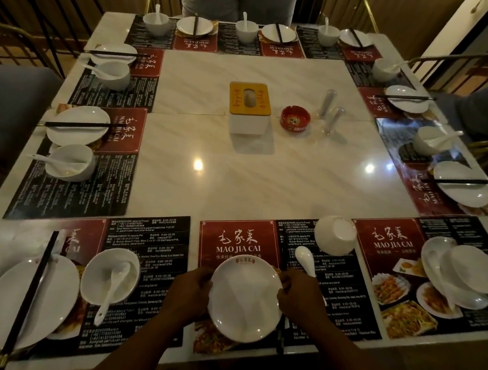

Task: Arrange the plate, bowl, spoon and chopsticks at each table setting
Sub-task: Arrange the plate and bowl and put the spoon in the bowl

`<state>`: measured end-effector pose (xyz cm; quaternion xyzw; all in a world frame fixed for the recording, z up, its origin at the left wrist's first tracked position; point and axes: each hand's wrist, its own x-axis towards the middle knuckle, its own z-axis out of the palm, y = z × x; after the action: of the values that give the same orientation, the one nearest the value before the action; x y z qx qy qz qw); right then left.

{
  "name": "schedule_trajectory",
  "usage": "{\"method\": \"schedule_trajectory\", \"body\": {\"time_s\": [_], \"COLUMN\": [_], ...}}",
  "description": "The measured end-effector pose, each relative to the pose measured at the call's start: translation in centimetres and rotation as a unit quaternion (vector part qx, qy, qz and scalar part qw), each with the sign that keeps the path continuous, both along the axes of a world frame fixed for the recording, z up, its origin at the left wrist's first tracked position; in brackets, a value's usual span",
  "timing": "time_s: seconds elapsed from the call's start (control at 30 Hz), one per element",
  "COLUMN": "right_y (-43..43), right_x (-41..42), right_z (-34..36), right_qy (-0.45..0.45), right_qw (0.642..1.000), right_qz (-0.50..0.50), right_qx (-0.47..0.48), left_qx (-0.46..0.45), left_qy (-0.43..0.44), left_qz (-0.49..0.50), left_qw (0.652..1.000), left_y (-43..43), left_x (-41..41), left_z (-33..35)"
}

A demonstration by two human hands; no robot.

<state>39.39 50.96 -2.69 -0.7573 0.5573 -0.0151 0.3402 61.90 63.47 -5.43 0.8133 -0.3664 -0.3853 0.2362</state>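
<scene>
At the near middle setting, the plate (245, 297) sits on the red-and-black placemat (237, 237), held at both rims. The left hand (187, 295) curls round its left edge and the right hand (298, 296) pinches its right edge. The spoon (305, 260) lies just beyond the right hand, long axis running away from the person, scoop end far. The bowl (335, 234) stands mouth down past it, further right. Dark chopsticks (280, 339) appear to lie beneath the right wrist, at the tabletop's (250, 170) near edge. Judgement: the right hand is nearer all three.
</scene>
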Motion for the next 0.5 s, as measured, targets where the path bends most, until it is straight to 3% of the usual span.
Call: {"method": "schedule_trajectory", "body": {"time_s": [0.37, 0.5], "right_y": [-0.5, -1.0], "right_x": [-0.4, -1.1], "right_z": [0.1, 0.4], "right_qy": [-0.005, -0.036], "right_qw": [0.999, 0.999], "right_qz": [0.022, 0.019], "right_qx": [0.042, -0.007], "left_qx": [0.007, -0.027], "left_qy": [0.010, -0.071], "left_qz": [0.011, -0.006], "left_qw": [1.000, 0.997], "left_y": [0.2, 0.2], "left_x": [-0.2, -0.2], "left_z": [0.5, 0.3]}}
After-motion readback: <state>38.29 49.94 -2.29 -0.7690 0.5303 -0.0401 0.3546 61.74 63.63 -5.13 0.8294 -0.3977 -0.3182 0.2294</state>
